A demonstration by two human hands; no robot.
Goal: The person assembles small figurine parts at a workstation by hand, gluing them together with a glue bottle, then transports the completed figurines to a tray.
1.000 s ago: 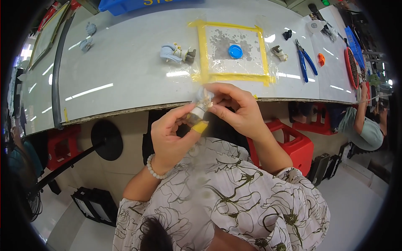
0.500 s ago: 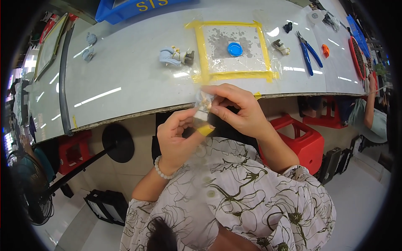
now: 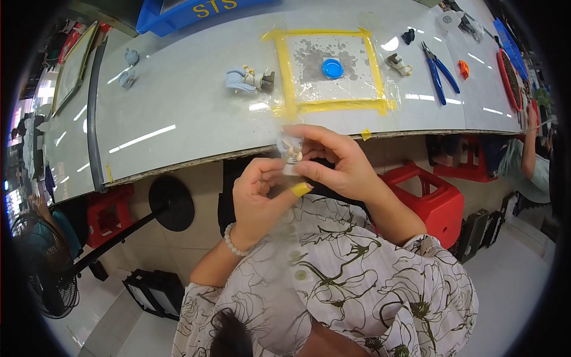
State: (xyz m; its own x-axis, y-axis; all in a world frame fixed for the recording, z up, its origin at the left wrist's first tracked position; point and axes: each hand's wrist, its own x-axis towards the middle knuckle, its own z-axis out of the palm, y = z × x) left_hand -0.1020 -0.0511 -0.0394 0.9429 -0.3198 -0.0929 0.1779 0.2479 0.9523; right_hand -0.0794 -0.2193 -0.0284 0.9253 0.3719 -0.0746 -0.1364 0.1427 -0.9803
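Just off the table's near edge, a small figurine part (image 3: 292, 151) in white, beige and pale grey is held between both hands. My right hand (image 3: 344, 163) pinches it from the right, with thumb below and fingers above. My left hand (image 3: 262, 193), with yellow tape on its thumb, is closed against its left side, and some of those fingers are hidden. A figurine (image 3: 248, 80) with pale blue hair and dark boots lies on the table beyond. Farther right lies a booted lower body piece (image 3: 399, 65). A blurred patch partly veils the held piece.
A yellow-taped sheet (image 3: 339, 108) bears a round blue cap (image 3: 332, 68). Blue-handled nippers (image 3: 439, 74), an orange piece (image 3: 464, 69) and a black piece (image 3: 408, 36) lie right. Two pale blue pieces (image 3: 127, 78) lie left. A blue bin (image 3: 178, 22) stands behind; a red stool (image 3: 425, 202) below.
The held figurine part has turned, and its dark lower end no longer shows. My left hand has shifted slightly right. The things on the table lie as before.
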